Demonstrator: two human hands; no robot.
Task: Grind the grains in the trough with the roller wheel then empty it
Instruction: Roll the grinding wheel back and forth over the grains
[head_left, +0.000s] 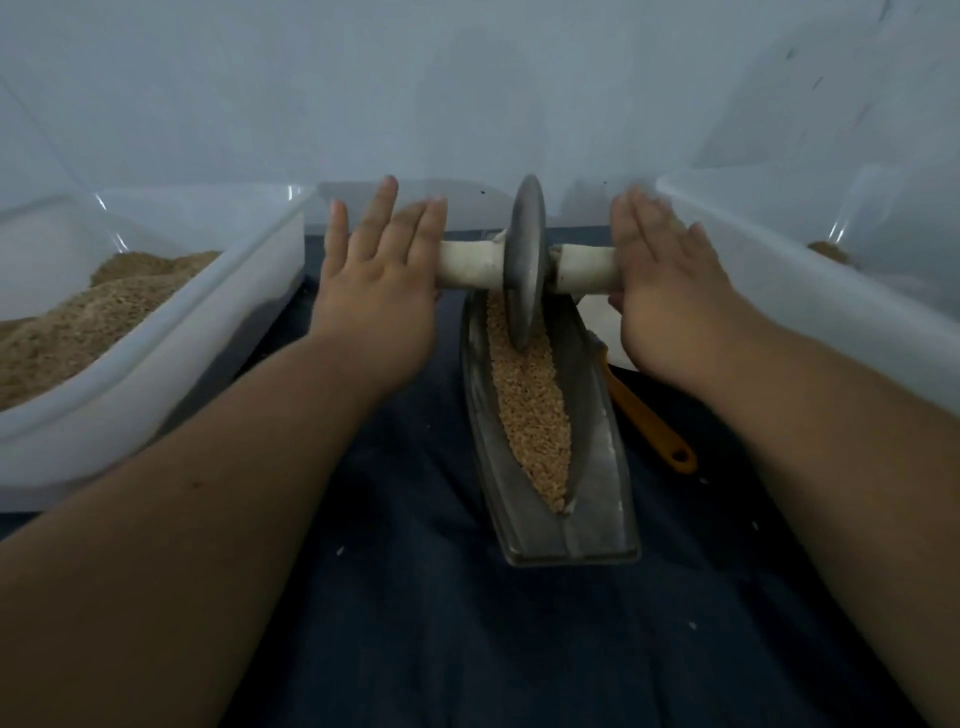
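At centre of the dark blue cloth (415, 597): boat-shaped metal trough (597, 467), long axis running near to far, near end closest to the person. Roller wheel (525, 260) stands upright on edge in the groove at the far end, its rim down in the grains (530, 405).

Left hand (376, 270) lies flat on the left white axle handle (467, 262), fingers straight and spread. Right hand (660, 291) lies likewise on the right handle (584, 267), fingers extended though slightly blurred. Neither wraps the axle. Judgement: flat palms let the axle turn beneath them, so the wheel rolls along the groove instead of dragging.

Grains fill the groove as a narrow strip nearly end to end and look mostly whole. Grinding judged early; emptying not yet due.

Containers: translucent bin on the left (156, 364) holds a heap of tan, finer meal (93, 312). Translucent bin on the right (779, 270) shows only a small tan patch (831, 253) at its far part. Orange tool handle (649, 421) lies just right of the trough; its head is hidden.
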